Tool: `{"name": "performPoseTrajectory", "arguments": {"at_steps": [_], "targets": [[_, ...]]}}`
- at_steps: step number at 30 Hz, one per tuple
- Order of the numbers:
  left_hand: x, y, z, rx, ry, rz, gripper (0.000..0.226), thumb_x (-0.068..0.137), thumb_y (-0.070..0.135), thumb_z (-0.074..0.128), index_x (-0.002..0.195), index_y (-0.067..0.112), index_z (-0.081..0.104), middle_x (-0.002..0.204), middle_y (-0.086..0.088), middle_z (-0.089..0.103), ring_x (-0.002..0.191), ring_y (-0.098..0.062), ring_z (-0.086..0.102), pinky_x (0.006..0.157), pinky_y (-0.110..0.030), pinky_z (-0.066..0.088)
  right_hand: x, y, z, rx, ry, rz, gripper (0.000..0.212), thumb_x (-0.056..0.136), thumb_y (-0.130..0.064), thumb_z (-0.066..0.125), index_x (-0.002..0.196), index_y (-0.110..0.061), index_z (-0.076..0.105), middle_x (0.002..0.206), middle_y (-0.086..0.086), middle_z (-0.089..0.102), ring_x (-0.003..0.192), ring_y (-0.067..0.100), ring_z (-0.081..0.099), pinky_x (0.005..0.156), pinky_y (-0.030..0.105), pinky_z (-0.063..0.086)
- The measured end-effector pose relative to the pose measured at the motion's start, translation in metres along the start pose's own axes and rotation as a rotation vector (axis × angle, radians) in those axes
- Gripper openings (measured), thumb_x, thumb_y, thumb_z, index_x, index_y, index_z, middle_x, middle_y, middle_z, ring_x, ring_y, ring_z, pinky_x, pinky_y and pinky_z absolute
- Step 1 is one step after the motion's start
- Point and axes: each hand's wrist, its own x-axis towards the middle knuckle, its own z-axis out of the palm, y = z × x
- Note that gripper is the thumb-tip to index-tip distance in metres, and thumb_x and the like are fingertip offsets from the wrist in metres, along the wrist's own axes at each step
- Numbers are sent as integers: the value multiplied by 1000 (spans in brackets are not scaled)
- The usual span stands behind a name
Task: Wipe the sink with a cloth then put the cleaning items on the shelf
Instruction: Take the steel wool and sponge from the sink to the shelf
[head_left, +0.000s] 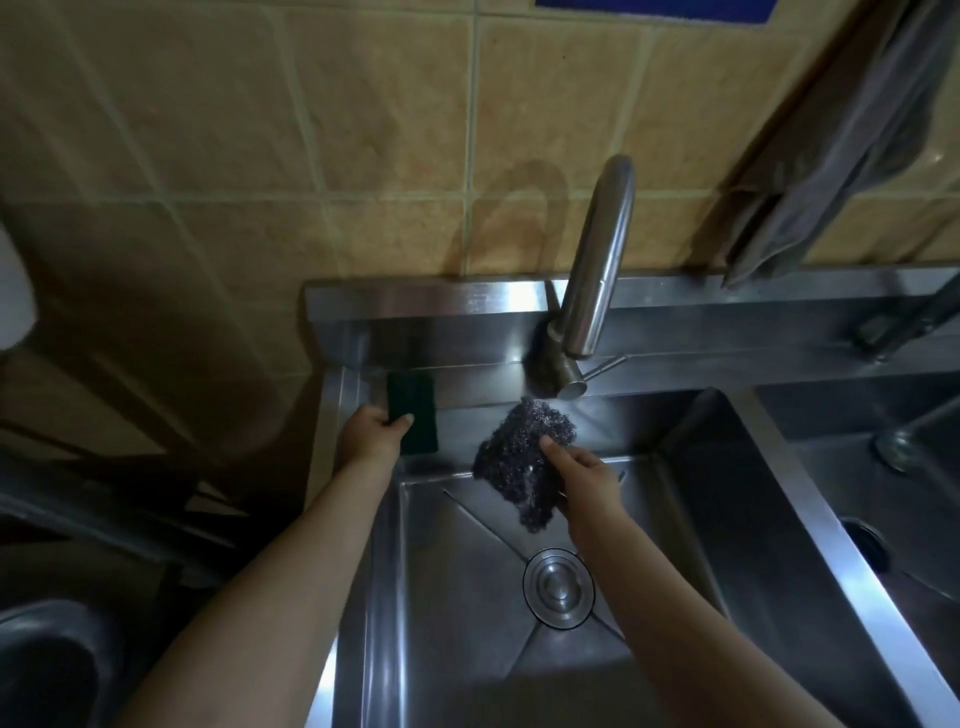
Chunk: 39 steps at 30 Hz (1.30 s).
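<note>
My left hand (370, 435) grips the green sponge (411, 410) on the sink's (691, 499) back left corner ledge. My right hand (587, 480) pinches the dark scrubbing cloth (522, 457) above the basin, just below the tap (597, 270).

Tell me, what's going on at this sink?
A person is at a stainless steel sink. Their left hand grips a dark green rectangular scouring pad on the ledge at the basin's back left corner. Their right hand holds a dark glittery mesh scrubbing cloth over the basin, just below the curved metal tap. No running water is visible. Both cleaning items are in hand, not yet put on a shelf.
</note>
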Motion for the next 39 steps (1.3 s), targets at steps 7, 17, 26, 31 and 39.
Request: {"name": "performPoseTrajectory", "arguments": {"at_steps": [7,17,26,31,39], "targets": [[-42,2,-28,-380,-55,-66,12,83,18,67,83,13,55,85,-5,60,76,-19,56,60,-28,41,-20,-14,-19,-68,9,-40,12,88,-19,63,83,-8,63,103,19,65,93,33,62,89,44,50],[-114,17,-72,-567,20,-122,10,85,21,65,83,14,58,84,-4,61,83,-22,57,65,-28,42,-58,-45,-38,-190,-169,-34,43,89,-24,62,120,5,55,117,22,61,107,36,60,98,45,46],[-219,39,-102,-653,270,-118,18,83,29,67,79,17,53,76,-2,52,67,-18,46,61,-29,38,-95,-84,-43,-266,-518,-51,15,87,-19,64,82,-6,59,78,11,69,73,26,66,62,36,53],[-287,48,-120,-722,447,-132,20,80,29,70,75,16,56,86,-4,60,82,-22,54,66,-30,38,-119,-97,-49,-302,-647,-99,16,90,-19,61,80,-7,60,75,9,68,66,23,65,53,31,50],[-392,63,-167,-789,676,-63,21,79,29,70,69,20,55,83,-1,62,82,-19,57,55,-23,34,-182,-120,-43,-398,-848,-81,19,91,-22,60,89,-3,59,87,11,66,74,26,63,59,35,50]]}}
